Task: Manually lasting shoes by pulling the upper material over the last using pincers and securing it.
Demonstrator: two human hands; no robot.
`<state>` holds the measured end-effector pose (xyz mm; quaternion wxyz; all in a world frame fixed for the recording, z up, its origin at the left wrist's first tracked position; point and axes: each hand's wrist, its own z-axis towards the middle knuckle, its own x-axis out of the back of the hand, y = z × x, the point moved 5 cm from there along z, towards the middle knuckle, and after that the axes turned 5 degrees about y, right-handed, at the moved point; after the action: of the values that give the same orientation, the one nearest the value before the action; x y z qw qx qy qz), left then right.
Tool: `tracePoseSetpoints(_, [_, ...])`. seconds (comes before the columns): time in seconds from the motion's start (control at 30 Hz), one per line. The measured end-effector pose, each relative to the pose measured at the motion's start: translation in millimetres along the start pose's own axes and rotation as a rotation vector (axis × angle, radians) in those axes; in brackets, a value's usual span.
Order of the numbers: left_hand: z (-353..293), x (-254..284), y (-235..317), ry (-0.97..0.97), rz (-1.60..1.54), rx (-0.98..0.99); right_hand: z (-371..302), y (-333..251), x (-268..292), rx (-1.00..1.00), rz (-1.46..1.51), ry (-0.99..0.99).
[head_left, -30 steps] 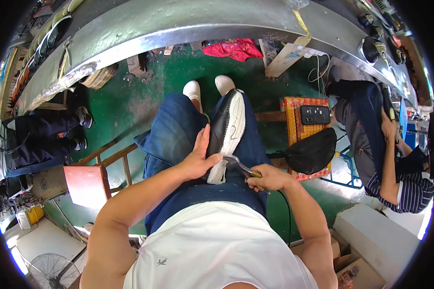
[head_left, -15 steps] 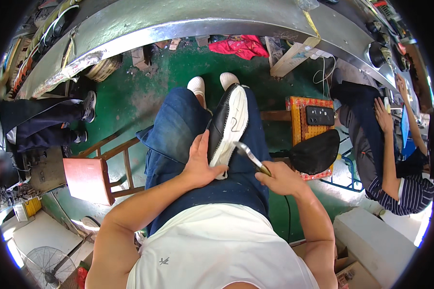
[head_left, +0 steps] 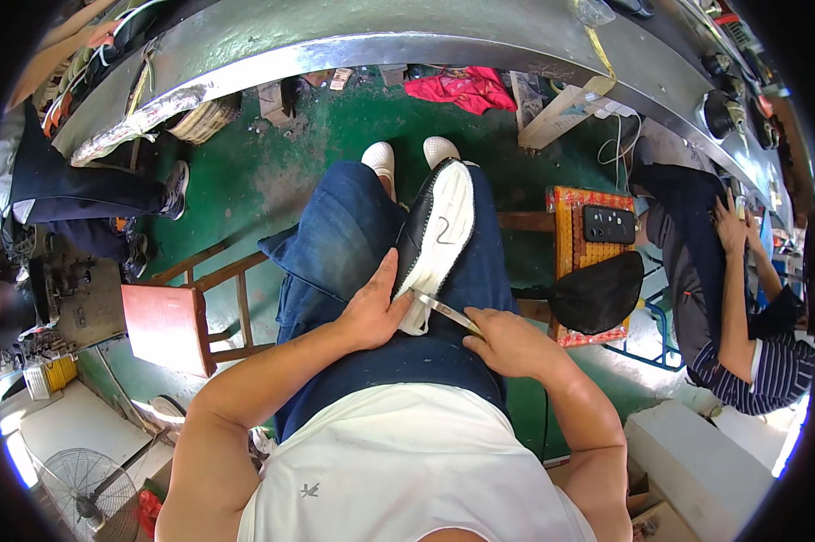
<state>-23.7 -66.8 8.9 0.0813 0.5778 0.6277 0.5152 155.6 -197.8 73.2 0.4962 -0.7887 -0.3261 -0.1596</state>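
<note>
A black shoe [head_left: 414,230] with its pale, stitched sole [head_left: 449,221] turned up lies along my right thigh, toe pointing away from me. My left hand [head_left: 371,305] grips it near the heel, fingers along its left side and thumb by the sole. My right hand [head_left: 513,341] is closed around the handle of a metal-headed hammer [head_left: 444,311]. The hammer's head end lies at the heel part of the sole, close to my left thumb. Part of the handle is hidden in my right hand.
A long metal-edged workbench [head_left: 362,56] curves across the far side. To the right, a beaded seat [head_left: 566,257] carries a black phone [head_left: 609,224] and a black cloth item [head_left: 597,291]. A brown stool [head_left: 165,330] and a fan [head_left: 87,488] are left. Co-workers sit or stand on both sides.
My right hand and the hammer have moved left and slightly down, bringing the head onto the heel area. My left hand keeps its hold on the shoe. The right co-worker's hands have come closer together.
</note>
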Motion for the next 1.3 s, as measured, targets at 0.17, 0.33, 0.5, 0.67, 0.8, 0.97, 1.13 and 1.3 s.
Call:
tracePoseSetpoints(0.17, [3, 0, -5, 0.001, -0.038, -0.018, 9, 0, -4, -0.026, -0.090, 0.021])
tracePoseSetpoints(0.33, [9, 2, -3, -0.008, -0.111, 0.049, 5, 17, -17, 0.084, -0.048, 0.227])
tracePoseSetpoints(0.5, [8, -10, -1, -0.032, -0.064, -0.048, -14, 25, -20, 0.006, 0.054, 0.216])
tracePoseSetpoints(0.67, [24, -35, -30, -0.023, -0.465, -0.090, -8, 40, -19, -0.141, 0.040, 0.019])
tracePoseSetpoints(0.8, [29, -39, -28, 0.024, -0.616, -0.002, -12, 37, 11, -0.358, 0.316, -0.199])
tracePoseSetpoints(0.97, [25, -30, -14, 0.115, -0.424, -0.070, 7, 9, 8, -0.094, 0.274, 0.370])
tracePoseSetpoints(1.13, [26, -7, -10, 0.061, -0.304, -0.060, 21, 27, -5, -0.131, 0.213, 0.141])
tracePoseSetpoints(1.3, [3, 45, 15, -0.086, -1.058, 0.172, -14, 74, -26, -0.290, 0.706, 0.430])
